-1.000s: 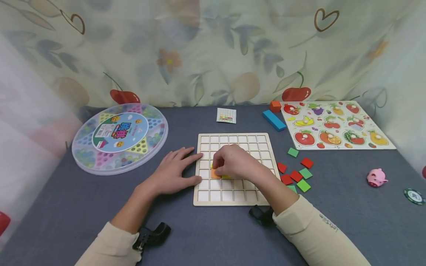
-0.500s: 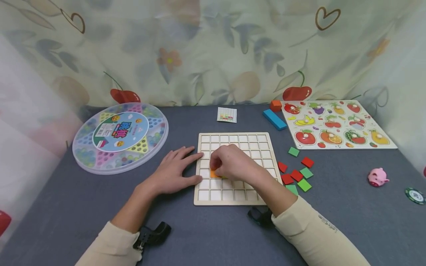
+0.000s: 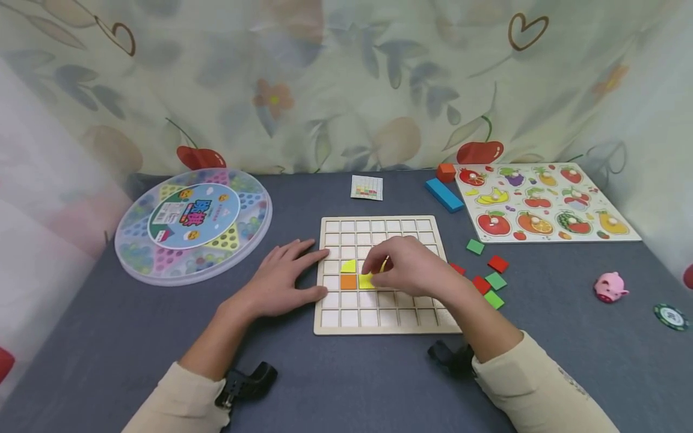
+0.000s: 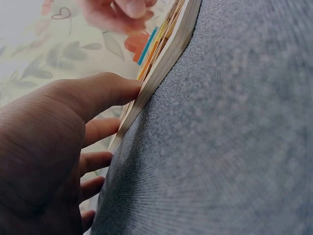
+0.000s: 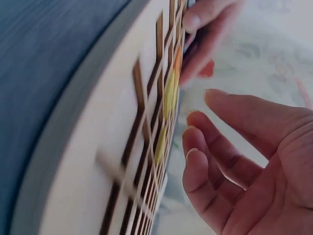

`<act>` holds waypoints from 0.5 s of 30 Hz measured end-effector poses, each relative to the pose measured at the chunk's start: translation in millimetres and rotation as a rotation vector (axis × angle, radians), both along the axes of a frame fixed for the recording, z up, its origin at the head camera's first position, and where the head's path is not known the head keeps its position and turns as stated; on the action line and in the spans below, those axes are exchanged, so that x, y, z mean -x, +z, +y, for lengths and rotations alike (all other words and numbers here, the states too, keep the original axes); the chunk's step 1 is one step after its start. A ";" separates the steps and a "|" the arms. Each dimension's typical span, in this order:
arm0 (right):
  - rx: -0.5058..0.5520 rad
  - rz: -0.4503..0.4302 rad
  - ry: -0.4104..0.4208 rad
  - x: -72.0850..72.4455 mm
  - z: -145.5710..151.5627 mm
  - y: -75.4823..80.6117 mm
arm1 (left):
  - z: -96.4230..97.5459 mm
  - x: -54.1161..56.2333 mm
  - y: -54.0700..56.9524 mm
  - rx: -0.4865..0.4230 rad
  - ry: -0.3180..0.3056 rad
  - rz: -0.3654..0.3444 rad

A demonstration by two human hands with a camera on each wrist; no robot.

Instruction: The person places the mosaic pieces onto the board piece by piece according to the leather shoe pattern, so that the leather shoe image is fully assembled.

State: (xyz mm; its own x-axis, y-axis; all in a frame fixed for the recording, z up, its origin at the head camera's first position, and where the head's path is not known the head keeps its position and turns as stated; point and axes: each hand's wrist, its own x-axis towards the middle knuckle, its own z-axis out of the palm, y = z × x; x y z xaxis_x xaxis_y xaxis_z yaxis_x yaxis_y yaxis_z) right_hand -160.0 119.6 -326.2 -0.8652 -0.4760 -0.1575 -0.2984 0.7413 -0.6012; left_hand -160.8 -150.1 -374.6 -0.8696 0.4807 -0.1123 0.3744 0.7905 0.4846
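Observation:
A wooden grid board point(image 3: 379, 331) lies flat in front of me. An orange square tile point(image 3: 349, 282) sits in one of its cells, with a yellow tile point(image 3: 349, 266) in the cell behind and another yellow tile point(image 3: 366, 281) beside it. More yellow shows between the right fingers. My left hand point(image 3: 287, 279) is spread at the board's left side, thumb and index finger touching the edge. Over the middle of the board hovers my right hand point(image 3: 408, 267); the right wrist view shows its fingers loosely bent, thumb apart, holding nothing.
Several red and green tiles point(image 3: 495, 299) lie right of the board. Behind are a pattern card point(image 3: 367, 187), a blue block point(image 3: 444, 195), an orange block point(image 3: 446, 172) and a fruit puzzle point(image 3: 547, 198). A round game box point(image 3: 254, 240) stands left; a pink pig point(image 3: 611, 287) and chip point(image 3: 671, 317) lie right.
My right hand has drawn off the orange tile and shifted right, uncovering the orange tile and the yellow ones around it. The left hand has stayed at the board's edge.

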 end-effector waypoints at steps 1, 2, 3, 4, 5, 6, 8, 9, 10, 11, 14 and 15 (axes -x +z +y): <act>0.003 -0.009 -0.014 -1.0 6.2 0.6 | 0.1 0.1 -0.2 0.004 0.001 0.001; 0.007 -0.013 -0.024 -1.9 12.7 1.4 | 0.2 0.2 -0.3 0.008 0.001 0.004; 0.010 -0.018 -0.033 -2.9 19.4 2.3 | 0.5 0.3 -0.3 0.010 0.001 0.006; 0.012 -0.020 -0.041 -4.0 26.1 3.3 | 0.7 0.3 -0.2 0.011 0.002 0.008; 0.014 -0.020 -0.044 -5.2 32.9 4.3 | 0.8 0.3 -0.2 0.011 0.003 0.009; 0.014 -0.020 -0.047 -6.5 39.4 5.6 | 0.9 0.3 0.0 0.011 0.002 0.010; 0.010 -0.022 -0.051 -8.9 52.0 8.0 | 0.9 0.2 0.1 0.009 0.002 0.011; 0.006 -0.025 -0.051 -10.2 57.9 9.0 | 1.0 0.0 0.2 0.008 0.003 0.011; 0.002 -0.027 -0.052 -11.5 63.6 10.0 | 0.9 -0.2 0.1 0.007 0.003 0.011; -0.005 -0.032 -0.055 -12.8 69.0 10.9 | 0.8 -0.3 -0.1 0.007 0.003 0.012; -0.028 -0.040 -0.064 -15.9 84.1 12.0 | 0.7 -0.9 -0.3 0.005 0.001 0.016; -0.039 -0.043 -0.069 -17.0 88.8 12.0 | 0.8 -0.9 -0.5 0.005 0.000 0.017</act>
